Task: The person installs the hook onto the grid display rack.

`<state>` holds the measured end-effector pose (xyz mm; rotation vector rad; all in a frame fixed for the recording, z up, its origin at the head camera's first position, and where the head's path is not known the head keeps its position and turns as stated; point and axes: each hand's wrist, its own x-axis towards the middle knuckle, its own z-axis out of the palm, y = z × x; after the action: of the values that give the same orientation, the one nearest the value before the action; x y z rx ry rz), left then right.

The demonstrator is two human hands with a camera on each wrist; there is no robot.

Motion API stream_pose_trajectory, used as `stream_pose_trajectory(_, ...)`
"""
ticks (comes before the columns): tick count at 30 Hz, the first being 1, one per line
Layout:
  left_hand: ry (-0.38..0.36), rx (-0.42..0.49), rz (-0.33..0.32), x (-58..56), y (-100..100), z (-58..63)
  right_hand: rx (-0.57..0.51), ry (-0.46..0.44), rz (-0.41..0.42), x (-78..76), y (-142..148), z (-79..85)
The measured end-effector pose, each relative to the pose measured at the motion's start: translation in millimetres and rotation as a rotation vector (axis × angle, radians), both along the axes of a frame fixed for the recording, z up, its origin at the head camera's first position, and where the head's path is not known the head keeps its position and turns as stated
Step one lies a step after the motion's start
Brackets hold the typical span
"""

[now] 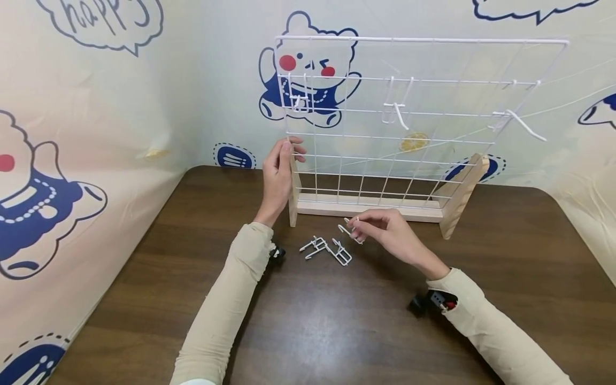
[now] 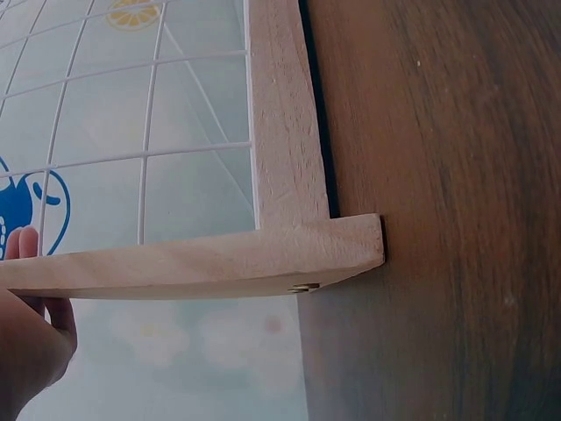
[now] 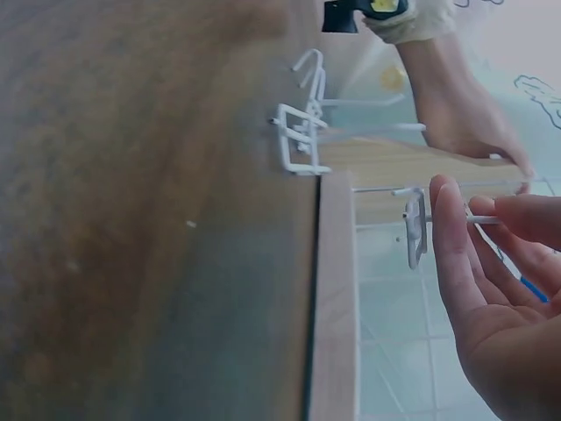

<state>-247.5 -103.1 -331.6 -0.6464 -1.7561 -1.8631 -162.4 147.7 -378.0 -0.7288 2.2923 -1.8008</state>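
Note:
My left hand point(image 1: 275, 184) grips the left wooden upright point(image 1: 293, 206) of a white wire grid rack point(image 1: 423, 40), its fingers wrapped round the edge; the left wrist view shows the thumb and a fingertip on either side of the wood. Just in front of the rack's base, my right hand point(image 1: 397, 240) pinches a white wire hook point(image 3: 415, 230) between thumb and fingers, partly hidden by them. Two more white hooks, one on the left point(image 1: 317, 244) and one on the right point(image 1: 344, 258), lie close together on the table below that hand.
Three white hooks hang on the grid's upper part: left point(image 1: 299, 101), middle point(image 1: 398, 113) and right point(image 1: 526, 126). A wooden right upright point(image 1: 462, 198) and a base bar point(image 1: 366, 207) support the rack on the brown table point(image 1: 308, 331). Printed cloth point(image 1: 221, 96) surrounds the table's back and sides.

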Motion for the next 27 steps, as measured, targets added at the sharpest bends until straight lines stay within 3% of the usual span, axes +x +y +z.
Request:
stream_pose_trajectory(13, -0.004, -0.005, 0.021, -1.8, 0, 2.1, -0.066, 0.047, -0.024, -0.1, 12, 23.8)
stream_pose_trajectory(27, 0.003, -0.005, 0.009, -0.5, 2, 0.2, -0.01, 0.147, -0.093, 11.9, 35, 35.0)
